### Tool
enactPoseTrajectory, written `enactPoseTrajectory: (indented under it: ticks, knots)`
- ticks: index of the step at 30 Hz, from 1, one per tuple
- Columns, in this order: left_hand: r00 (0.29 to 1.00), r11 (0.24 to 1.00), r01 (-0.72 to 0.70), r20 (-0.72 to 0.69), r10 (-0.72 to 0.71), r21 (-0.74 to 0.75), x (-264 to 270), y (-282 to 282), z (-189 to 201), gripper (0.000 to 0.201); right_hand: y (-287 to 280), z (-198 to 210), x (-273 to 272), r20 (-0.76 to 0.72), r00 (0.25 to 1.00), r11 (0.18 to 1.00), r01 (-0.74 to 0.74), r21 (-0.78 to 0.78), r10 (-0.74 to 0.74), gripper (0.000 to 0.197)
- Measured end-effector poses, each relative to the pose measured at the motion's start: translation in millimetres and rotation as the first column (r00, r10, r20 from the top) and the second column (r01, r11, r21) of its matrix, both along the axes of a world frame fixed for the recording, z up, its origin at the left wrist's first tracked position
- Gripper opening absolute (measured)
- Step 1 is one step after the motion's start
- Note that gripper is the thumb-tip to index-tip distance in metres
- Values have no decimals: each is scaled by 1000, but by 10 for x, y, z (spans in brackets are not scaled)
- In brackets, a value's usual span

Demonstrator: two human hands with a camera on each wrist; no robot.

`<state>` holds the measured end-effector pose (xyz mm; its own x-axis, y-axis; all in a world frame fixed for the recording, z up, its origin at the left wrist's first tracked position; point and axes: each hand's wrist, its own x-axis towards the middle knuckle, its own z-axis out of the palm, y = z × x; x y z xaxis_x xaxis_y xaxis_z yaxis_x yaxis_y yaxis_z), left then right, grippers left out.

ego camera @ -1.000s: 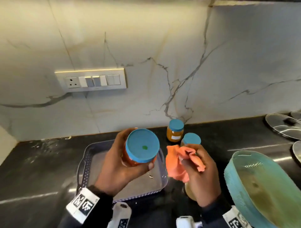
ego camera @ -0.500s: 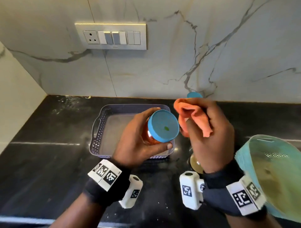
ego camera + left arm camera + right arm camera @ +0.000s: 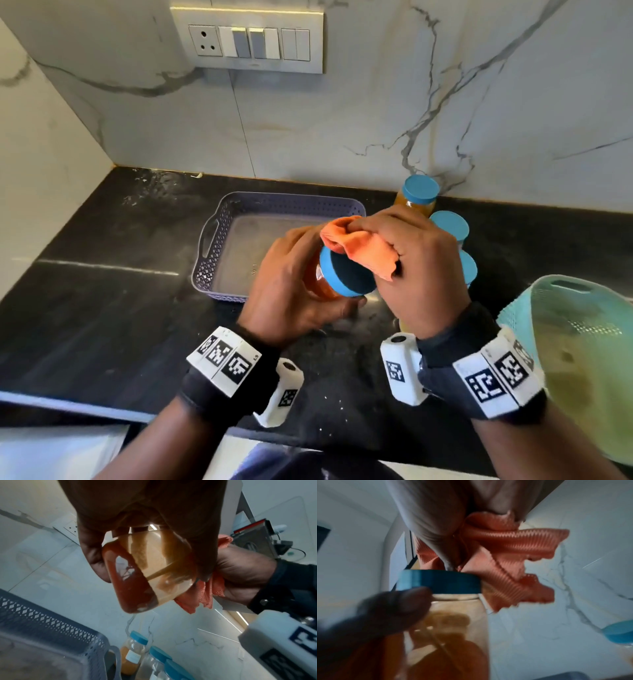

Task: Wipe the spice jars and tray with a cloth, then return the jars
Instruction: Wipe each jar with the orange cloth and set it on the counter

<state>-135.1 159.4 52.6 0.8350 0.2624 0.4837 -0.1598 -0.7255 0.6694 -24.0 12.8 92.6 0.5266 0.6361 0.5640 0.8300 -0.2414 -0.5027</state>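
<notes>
Left hand (image 3: 291,284) wraps the tilted spice jar (image 3: 147,572) by its body above the counter, beside the tray (image 3: 219,246); right hand (image 3: 421,270) clutches the orange cloth (image 3: 359,246) on its blue lid (image 3: 346,277). Jar looks like glass, probably slick and breakable, so grip mid-body; cloth is limp.

Black stone countertop (image 3: 102,308) below a white marble backsplash (image 3: 376,120) with grey veins. Switch plate (image 3: 246,42) with a socket and rocker switches on the wall. Teal perforated colander (image 3: 582,342) at right edge, tilted, resting on the counter.
</notes>
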Motion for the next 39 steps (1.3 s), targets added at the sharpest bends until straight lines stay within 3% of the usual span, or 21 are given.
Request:
enactPoseTrajectory:
  ticks: [6, 11, 14, 17, 19, 23, 27, 31, 33, 37, 39]
  knots:
    - [997, 999, 11, 80, -8, -46, -104, 226, 66, 83, -155, -4, -357, 28, 982, 981, -182, -71, 185, 37]
    - [996, 995, 71, 59, -67, -71, -95, 249, 53, 85, 100, 96, -147, 64, 997, 997, 50, -53, -47, 38]
    - [989, 985, 121, 96, -109, -127, -105, 411, 113, 84, 368, 224, -332, 59, 998, 1000, -13, -13, 14, 36]
    - [984, 973, 139, 132, -116, -182, -143, 638, 136, 87, 298, 214, -574, 48, 991, 989, -122, -78, 126, 35]
    - [979, 969, 163, 152, -135, -188, -174, 717, 138, 86, 199, 181, -604, 69, 993, 990, -88, -114, 96, 38]
    - [982, 986, 153, 123, -144, -64, -209, 710, 147, 88, 324, 228, -382, 126, 986, 991, 119, -54, -111, 37]
    - [973, 976, 183, 164, -163, -118, -209, 807, 209, 85, 683, 363, -599, 108, 994, 1000, 21, 19, -23, 38]
    - [965, 973, 192, 207, -164, -125, -254, 1000, 241, 78, 535, 289, -882, 98, 992, 995, -70, -69, 77, 38]
    - [967, 970, 191, 200, -160, -152, -285, 1016, 236, 83, 412, 261, -811, 110, 993, 996, -37, -81, 46, 35]
    - [981, 989, 145, 134, -138, -42, -294, 918, 250, 89, 501, 306, -514, 138, 981, 990, 139, -20, -134, 38]
    - [980, 988, 152, 134, -148, -23, -283, 884, 294, 89, 646, 372, -514, 143, 980, 991, 134, 12, -135, 38]
